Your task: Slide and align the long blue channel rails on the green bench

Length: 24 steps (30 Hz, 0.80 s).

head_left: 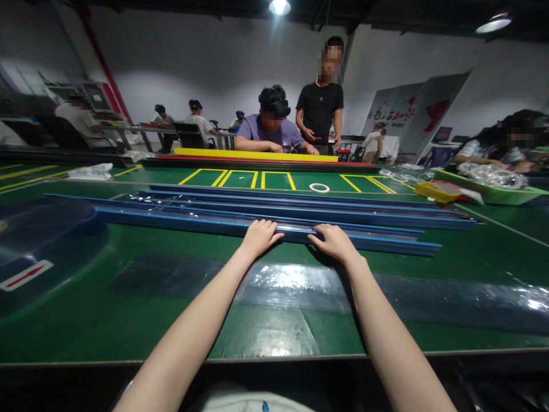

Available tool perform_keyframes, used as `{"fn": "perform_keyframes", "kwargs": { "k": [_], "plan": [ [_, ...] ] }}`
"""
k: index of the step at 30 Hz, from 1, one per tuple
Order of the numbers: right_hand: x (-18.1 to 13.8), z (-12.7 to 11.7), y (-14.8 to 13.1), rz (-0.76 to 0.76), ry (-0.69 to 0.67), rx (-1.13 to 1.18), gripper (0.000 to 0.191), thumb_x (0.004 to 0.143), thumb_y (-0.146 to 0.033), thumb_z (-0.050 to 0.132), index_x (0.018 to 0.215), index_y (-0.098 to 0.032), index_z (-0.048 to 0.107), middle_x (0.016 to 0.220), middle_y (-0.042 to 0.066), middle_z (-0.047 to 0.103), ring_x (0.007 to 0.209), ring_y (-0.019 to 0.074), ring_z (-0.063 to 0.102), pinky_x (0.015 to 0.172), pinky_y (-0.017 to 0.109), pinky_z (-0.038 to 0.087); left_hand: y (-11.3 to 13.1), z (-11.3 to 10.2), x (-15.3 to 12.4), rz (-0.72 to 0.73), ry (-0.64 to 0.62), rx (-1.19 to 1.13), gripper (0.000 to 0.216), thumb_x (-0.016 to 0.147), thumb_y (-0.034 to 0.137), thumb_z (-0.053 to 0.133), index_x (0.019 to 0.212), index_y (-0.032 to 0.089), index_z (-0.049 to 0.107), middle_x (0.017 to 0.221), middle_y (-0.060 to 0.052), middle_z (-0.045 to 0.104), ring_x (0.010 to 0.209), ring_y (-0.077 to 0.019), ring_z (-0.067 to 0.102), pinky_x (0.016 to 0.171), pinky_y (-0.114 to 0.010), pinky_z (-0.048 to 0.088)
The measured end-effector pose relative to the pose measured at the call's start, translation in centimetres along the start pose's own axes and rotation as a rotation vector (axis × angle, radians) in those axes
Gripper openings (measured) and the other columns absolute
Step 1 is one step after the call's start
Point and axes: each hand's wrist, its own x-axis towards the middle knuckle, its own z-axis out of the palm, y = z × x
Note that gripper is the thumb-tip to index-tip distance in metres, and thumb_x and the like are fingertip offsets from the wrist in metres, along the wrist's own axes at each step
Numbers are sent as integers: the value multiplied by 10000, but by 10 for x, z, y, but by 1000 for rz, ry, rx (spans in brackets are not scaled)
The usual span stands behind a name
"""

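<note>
A long blue channel-shaped strip (386, 245) lies crosswise on the green table, with something clear and shiny in its trough. My left hand (258, 234) grips its near wall, fingers over the top edge and thumb on the near side. A short way to the right, my right hand (333, 240) holds the same wall in a similar way, its fingertips curled over the edge. Just behind lies another blue strip (386, 218), roughly parallel. Between my forearms and beyond them, a band of clear plastic film (295, 286) lies flat and reflects the light.
At the left rests clear plastic (55, 240) with a red-arrow label (26, 275). A white ring (319, 187) lies behind the strips. Farther back are a yellow bar (257, 154) and a person in purple (249, 131). A green tray (521, 196) stands at right.
</note>
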Motion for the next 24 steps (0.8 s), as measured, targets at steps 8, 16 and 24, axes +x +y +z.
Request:
{"fn": "perform_keyframes", "kwargs": {
  "k": [8,16,24],
  "plan": [
    [4,2,-9,23,139,205,317,888,-402,394,843,-180,616,865,61,648,833,174,568,747,264,391,0,0,0,3,-9,-11,355,908,451,395,865,153,583,878,-83,645,833,-221,564,688,-319,324],
    [13,25,-24,-10,172,151,210,856,-360,459,811,-181,559,852,75,592,872,205,510,767,301,365,1,-1,-1,-7,-8,-30,325,908,439,400,906,156,558,894,-88,645,832,-221,559,694,-318,319],
    [18,21,-23,29,97,94,179,852,-314,466,764,-182,547,845,78,600,836,201,508,738,292,342,2,-2,0,-44,-17,-46,334,896,460,418,885,152,545,845,-85,652,821,-218,575,687,-308,324]
  ]
}}
